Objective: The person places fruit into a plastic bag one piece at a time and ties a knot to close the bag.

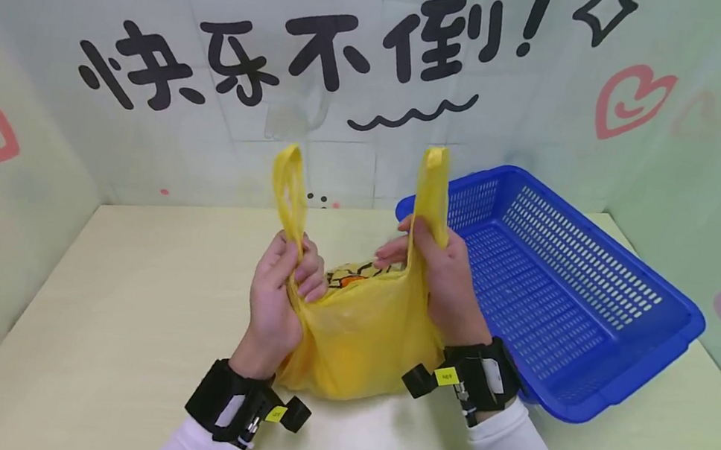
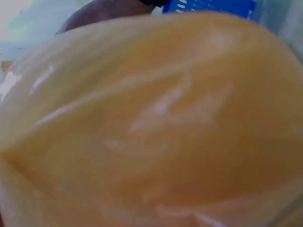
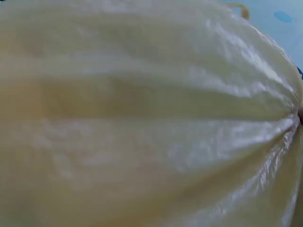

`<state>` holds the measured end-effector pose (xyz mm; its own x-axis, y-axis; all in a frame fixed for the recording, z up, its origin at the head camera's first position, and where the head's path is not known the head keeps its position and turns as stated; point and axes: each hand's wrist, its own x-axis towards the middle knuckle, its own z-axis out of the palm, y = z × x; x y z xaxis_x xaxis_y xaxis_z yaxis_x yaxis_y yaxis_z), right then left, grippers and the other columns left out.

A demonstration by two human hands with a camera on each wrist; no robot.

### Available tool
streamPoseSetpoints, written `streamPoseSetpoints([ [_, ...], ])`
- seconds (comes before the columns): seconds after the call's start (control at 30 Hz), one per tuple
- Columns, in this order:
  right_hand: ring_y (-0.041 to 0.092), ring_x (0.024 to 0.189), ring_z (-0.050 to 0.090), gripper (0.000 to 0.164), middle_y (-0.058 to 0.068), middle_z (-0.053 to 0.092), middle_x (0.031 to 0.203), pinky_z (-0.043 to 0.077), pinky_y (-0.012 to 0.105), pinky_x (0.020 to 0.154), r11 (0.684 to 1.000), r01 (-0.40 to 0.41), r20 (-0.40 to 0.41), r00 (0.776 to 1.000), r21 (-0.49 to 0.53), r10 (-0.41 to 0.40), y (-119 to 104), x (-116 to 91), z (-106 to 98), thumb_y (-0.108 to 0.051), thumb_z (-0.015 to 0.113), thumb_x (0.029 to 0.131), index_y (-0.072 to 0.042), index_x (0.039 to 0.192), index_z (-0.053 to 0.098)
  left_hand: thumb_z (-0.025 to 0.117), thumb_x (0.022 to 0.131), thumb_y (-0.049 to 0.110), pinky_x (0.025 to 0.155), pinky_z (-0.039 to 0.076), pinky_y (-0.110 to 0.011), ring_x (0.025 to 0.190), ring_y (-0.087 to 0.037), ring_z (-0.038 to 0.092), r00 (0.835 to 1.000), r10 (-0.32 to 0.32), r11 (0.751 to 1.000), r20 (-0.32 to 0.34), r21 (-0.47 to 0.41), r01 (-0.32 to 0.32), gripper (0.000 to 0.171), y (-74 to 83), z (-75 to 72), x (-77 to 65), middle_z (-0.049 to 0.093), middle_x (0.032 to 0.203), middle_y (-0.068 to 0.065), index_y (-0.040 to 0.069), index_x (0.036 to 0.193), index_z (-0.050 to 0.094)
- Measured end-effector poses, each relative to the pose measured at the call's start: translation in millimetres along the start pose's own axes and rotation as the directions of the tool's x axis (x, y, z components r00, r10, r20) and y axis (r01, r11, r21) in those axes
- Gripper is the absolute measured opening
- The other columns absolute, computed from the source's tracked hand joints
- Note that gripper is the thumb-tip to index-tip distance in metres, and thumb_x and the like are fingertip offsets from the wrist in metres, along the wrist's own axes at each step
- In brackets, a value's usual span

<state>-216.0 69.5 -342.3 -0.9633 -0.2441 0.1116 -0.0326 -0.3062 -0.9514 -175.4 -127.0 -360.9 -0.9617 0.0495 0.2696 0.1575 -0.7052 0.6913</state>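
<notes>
A yellow plastic bag [image 1: 352,344] with two loop handles hangs between my hands over the table. My left hand [image 1: 281,290] pinches the base of the left handle, whose loop sticks up above the fingers. The right handle stands upright in the grip of my right hand [image 1: 442,276], its thumb across the plastic. Through the bag's mouth shows a patterned item [image 1: 354,273] in pale yellow, black and orange; the rest of it is hidden inside. Stretched plastic of the bag [image 2: 156,118] fills the left wrist view, and its gathered folds [image 3: 189,118] fill the right one.
A blue perforated plastic basket [image 1: 583,391] stands on the right of the pale table [image 1: 138,333], close beside my right hand. Behind the table hangs a printed backdrop [image 1: 340,170] with black characters, and side panels rise left and right.
</notes>
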Motion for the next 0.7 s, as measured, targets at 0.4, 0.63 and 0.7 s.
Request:
streamPoseSetpoints([
  [0.4, 0.01, 0.046, 0.049, 0.027, -0.003, 0.052, 0.06, 0.046, 0.019, 0.05, 0.961, 0.049, 0.099, 0.995, -0.274, -0.022, 3, 6, 23, -0.02, 0.04, 0.107, 0.004, 0.11, 0.053, 0.042, 0.106, 0.018, 0.057, 0.037, -0.018, 0.055, -0.009, 0.044, 0.977, -0.079, 0.854, 0.199, 0.519, -0.037, 0.026, -9.2, 17.9, 4.3, 0.055, 0.067, 0.004, 0.005, 0.128, 0.043],
  [0.63, 0.013, 0.052, 0.055, 0.025, 0.006, 0.055, 0.065, 0.049, 0.022, 0.057, 0.89, 0.142, 0.265, 0.964, -0.433, -0.025, -3, 2, 25, -0.008, 0.041, 0.104, 0.005, 0.121, 0.055, 0.051, 0.102, 0.012, 0.048, 0.031, -0.02, 0.044, -0.012, 0.039, 0.964, -0.17, 0.78, 0.203, 0.625, 0.006, 0.054, -3.8, 24.3, 7.1, 0.062, 0.065, 0.004, 0.016, 0.153, 0.03],
  [0.7, 0.014, 0.058, 0.057, 0.023, 0.008, 0.057, 0.069, 0.049, 0.022, 0.063, 0.834, 0.197, 0.295, 0.955, -0.516, -0.043, -4, 1, 24, -0.006, 0.043, 0.102, 0.003, 0.116, 0.059, 0.054, 0.101, 0.012, 0.048, 0.032, -0.02, 0.046, -0.013, 0.042, 0.973, -0.151, 0.762, 0.175, 0.647, 0.002, 0.047, -2.8, 26.0, 7.2, 0.062, 0.065, 0.003, 0.013, 0.147, 0.043],
])
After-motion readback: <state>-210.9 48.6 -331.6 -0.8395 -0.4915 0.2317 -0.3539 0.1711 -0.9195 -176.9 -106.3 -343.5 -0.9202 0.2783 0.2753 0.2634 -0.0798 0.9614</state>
